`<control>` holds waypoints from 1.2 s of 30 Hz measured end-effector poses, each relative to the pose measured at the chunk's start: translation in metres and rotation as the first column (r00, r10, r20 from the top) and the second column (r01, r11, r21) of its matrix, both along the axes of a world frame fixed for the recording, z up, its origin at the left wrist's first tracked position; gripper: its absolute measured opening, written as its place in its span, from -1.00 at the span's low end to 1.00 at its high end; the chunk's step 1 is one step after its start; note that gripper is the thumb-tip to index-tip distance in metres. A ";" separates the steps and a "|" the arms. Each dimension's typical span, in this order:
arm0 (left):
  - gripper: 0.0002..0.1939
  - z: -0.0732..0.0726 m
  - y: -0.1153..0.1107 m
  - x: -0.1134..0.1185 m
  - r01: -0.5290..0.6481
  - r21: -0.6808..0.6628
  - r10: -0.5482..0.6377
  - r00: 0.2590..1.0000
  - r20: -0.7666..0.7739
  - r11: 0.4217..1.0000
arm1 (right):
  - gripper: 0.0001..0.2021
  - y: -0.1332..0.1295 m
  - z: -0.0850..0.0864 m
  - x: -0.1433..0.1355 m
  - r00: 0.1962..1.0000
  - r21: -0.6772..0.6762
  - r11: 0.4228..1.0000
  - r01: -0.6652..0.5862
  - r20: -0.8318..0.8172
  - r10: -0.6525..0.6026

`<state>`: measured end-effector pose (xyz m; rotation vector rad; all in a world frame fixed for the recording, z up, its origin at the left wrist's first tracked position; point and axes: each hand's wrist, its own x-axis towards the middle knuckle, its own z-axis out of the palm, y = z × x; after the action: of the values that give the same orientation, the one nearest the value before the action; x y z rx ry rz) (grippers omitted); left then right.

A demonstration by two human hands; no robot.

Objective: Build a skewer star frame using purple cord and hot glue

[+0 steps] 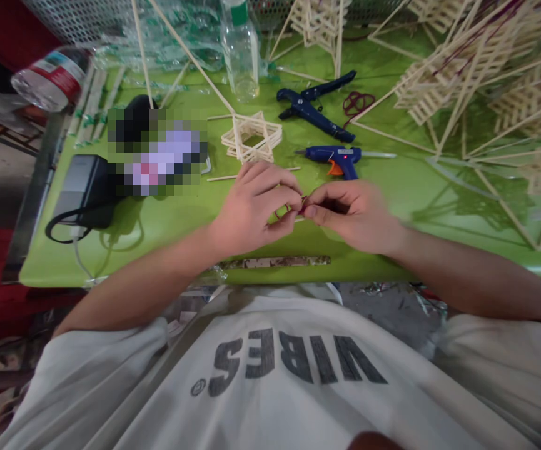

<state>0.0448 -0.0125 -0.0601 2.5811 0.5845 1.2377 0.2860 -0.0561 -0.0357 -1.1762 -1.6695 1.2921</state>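
My left hand (263, 203) and my right hand (349, 212) meet over the near part of the green table. Fingertips of both pinch a thin dark red cord (303, 206), whose small loop shows by the left fingers. A pale stick end shows just under them. Beyond my left hand lies a star-shaped frame of wooden sticks (276, 139), with long sticks rising from it. The blue glue gun (333, 153), with a small red light and a clear glue stick in its back, lies beyond my right hand. Behind it rests a dark blue cutter (314, 106).
Stick structures (439, 94) crowd the right side. At the left are a grey and black power bank (85, 190) with a cable, a blurred-out object (167, 159) and a bottle on its side (52, 81). A clear bottle (242, 56) stands behind. A patterned strip (274, 262) lies near the front edge (373, 275).
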 end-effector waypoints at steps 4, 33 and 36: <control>-0.82 0.002 -0.002 0.000 0.041 -0.051 -0.040 0.999 0.031 0.998 | -0.72 0.000 -0.001 0.001 1.000 0.038 0.999 0.008 -0.017 -0.008; -0.69 0.006 -0.002 -0.001 0.367 -0.799 -0.077 0.923 0.378 0.476 | -0.78 -0.006 0.000 0.002 0.978 0.173 0.962 0.209 -0.025 -0.207; -0.64 0.007 -0.001 0.001 0.418 -0.823 -0.078 0.903 0.422 0.384 | -0.77 -0.007 0.001 0.002 0.978 0.192 0.960 0.205 -0.020 -0.205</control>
<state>0.0454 -0.0135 -0.0530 1.4099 0.5363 0.8184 0.2875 -0.0629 -0.0351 -1.1963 -1.5864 0.9792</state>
